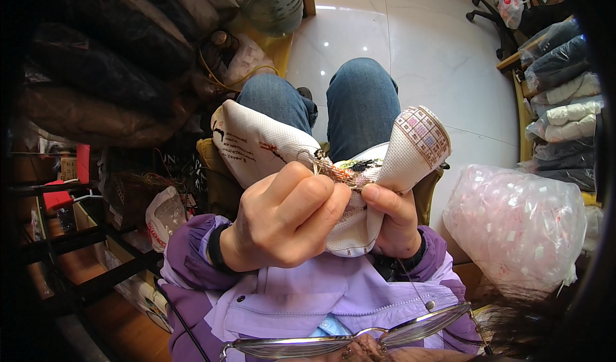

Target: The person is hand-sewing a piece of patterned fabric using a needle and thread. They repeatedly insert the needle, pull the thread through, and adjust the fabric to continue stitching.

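A white cross-stitch cloth [247,144] with dark, orange and green stitching lies bunched over my lap, its right part curled up to show a printed grid. My left hand [282,217] is closed in a pinch at the stitched middle of the cloth, with looped thread showing above its fingertips; whether a needle is between them I cannot tell. Just to its right, my right hand [393,217] grips the cloth, thumb on top and the other fingers mostly hidden behind the fabric.
Bagged garments [109,73] are piled at the left above a dark metal rack [83,249]. A water jug [266,2] stands at the upper left. Bagged clothes on shelves [564,118] line the right, beside a large bag of pink plastic items [513,227]. Glasses [410,327] hang low in view.
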The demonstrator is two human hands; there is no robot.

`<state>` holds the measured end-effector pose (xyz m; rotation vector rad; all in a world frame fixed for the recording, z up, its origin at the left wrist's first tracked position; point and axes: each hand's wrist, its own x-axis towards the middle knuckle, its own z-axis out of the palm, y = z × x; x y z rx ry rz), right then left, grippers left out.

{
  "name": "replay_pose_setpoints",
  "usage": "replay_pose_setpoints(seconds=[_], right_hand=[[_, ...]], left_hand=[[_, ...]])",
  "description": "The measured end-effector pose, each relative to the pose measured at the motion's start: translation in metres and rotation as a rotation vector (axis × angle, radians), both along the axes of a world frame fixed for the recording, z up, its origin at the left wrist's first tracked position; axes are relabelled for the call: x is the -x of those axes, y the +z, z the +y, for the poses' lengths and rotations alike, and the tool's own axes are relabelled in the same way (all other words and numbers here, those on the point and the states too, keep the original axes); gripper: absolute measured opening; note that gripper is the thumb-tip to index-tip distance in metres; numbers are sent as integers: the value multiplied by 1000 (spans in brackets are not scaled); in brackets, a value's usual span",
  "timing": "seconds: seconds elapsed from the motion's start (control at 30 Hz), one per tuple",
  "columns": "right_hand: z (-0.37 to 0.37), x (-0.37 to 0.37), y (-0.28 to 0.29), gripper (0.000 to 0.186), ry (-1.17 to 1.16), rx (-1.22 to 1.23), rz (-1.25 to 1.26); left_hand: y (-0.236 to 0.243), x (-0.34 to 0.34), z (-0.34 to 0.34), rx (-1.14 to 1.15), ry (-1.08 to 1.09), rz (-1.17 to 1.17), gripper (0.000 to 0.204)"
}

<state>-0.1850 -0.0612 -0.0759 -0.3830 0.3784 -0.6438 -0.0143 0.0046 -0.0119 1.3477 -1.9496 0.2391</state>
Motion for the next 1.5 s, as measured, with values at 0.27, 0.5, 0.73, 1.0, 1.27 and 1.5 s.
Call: replay_pose_setpoints(seconds=[0.27,0.5,0.73,1.0,1.27,1.5], right_hand=[[0,0,2,33,-9,4,1],[-1,-2,2,33,-7,22,52],[-1,-2,6,32,-1,-15,90],[-1,-4,5,34,-6,-33,90],[-2,-2,6,34,15,-26,75],[-3,-2,4,31,28,-13,41]], left_hand=[[-2,3,-3,2,7,6,33],[3,-5,-10,-92,11,281,18],[11,-9,-9,-119,53,235,20],[15,-9,-6,-125,-28,196,24],[10,-6,-10,-59,-18,153,27],[2,-7,1,72,-11,71,40]])
